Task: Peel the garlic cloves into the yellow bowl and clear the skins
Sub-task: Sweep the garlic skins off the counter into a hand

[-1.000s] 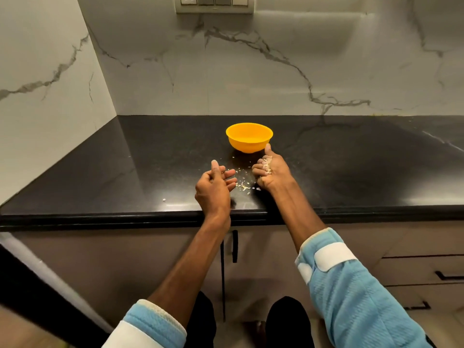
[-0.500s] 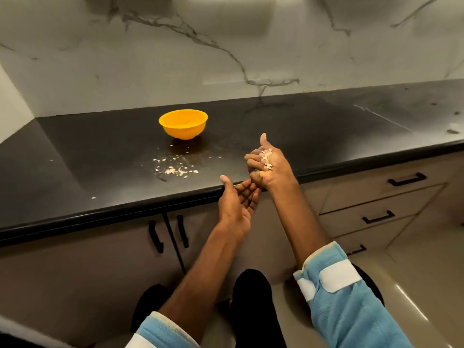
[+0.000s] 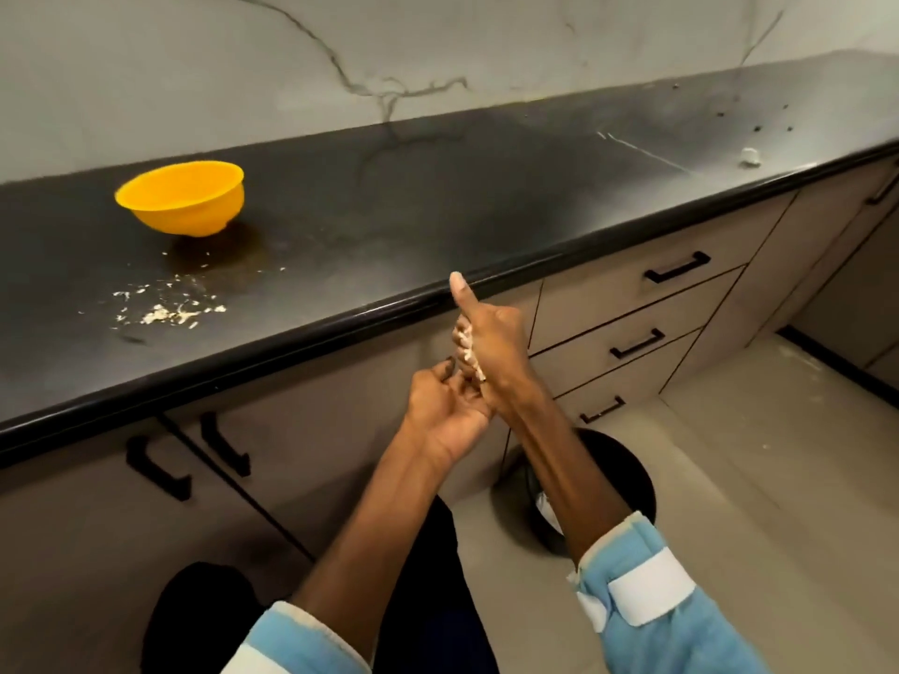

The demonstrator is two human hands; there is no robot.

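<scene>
Pale papery garlic skins [image 3: 468, 355]: one clump in my right hand [image 3: 491, 340], fingers curled round it, thumb sticking up. Left hand [image 3: 445, 413] cupped palm-up just beneath, fingers loosely bent and touching the right hand's underside; nothing visible in it. Both hands off the black stone countertop [image 3: 438, 211], in front of its front edge, over the floor.

Round black bin [image 3: 625, 471] on the floor, below and right of the hands, partly hidden by my right forearm. Likely where the handful goes.

Scatter of skin flakes [image 3: 165, 311] on the countertop, between the yellow plastic bowl [image 3: 187, 199] and the front edge. Bowl sits nearer the back edge, well apart from the hands. Cannot see into it; no unpeeled cloves in view.

Judgement: peeling looks done, clearing partway. Left: drop this handful, gather the flakes. Small white scrap [image 3: 749, 157] near the front edge, far right; cannot tell what it is.
</scene>
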